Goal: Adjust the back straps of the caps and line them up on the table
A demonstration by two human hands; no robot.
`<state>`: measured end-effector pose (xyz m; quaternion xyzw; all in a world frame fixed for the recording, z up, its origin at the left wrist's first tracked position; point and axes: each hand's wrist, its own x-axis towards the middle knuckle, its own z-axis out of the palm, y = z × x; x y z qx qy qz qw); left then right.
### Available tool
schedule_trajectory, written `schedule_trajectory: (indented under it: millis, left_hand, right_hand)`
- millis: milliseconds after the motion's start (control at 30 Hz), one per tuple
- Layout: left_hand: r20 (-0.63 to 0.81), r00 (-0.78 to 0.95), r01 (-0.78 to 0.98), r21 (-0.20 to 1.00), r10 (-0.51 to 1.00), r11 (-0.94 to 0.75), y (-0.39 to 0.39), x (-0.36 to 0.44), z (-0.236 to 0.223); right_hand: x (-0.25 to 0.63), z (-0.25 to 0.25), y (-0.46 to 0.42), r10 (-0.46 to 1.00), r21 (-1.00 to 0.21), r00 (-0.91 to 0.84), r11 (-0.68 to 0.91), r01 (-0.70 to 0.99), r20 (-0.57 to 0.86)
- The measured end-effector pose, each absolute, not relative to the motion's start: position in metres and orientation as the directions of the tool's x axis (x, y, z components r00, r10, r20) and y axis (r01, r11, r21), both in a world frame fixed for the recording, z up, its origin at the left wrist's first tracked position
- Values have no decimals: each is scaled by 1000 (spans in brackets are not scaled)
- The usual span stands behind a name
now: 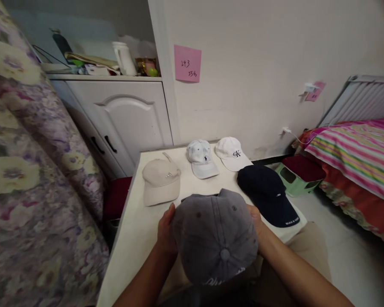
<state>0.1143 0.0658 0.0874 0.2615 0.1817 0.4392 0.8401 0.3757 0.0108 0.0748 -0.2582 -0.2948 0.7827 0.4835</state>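
Note:
A grey baseball cap (216,238) is held up between both hands, its crown toward me and white lettering along its lower front. My left hand (167,230) grips its left side, and my right hand (255,219) grips its right side; most fingers are hidden behind the cap. Beyond it on the table lie a beige baseball cap (161,182) at left, a pale blue baseball cap (201,157) with a small dark logo, and a white baseball cap (232,152) with dark letters. Close to my right hand is a navy baseball cap (266,192).
The cream table (128,243) stands against the wall. Flowered curtain (35,170) hangs at left, beside a white cabinet (124,111) with a jug (124,57) on top. A green stool (297,181) and a bed (365,157) are at right.

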Motion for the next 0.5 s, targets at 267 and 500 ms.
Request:
schedule_trajectory:
  millis: [267,500]
  left_hand:
    - [163,779,-583,544,605,604,62,118,88]
    - [-49,691,-599,521,722,608,69,141,88]
  right_hand:
    - [361,95,7,955,-625,-254,-292,-724,-152]
    - [368,91,15,959,-577,-207,-282,-766,-194]
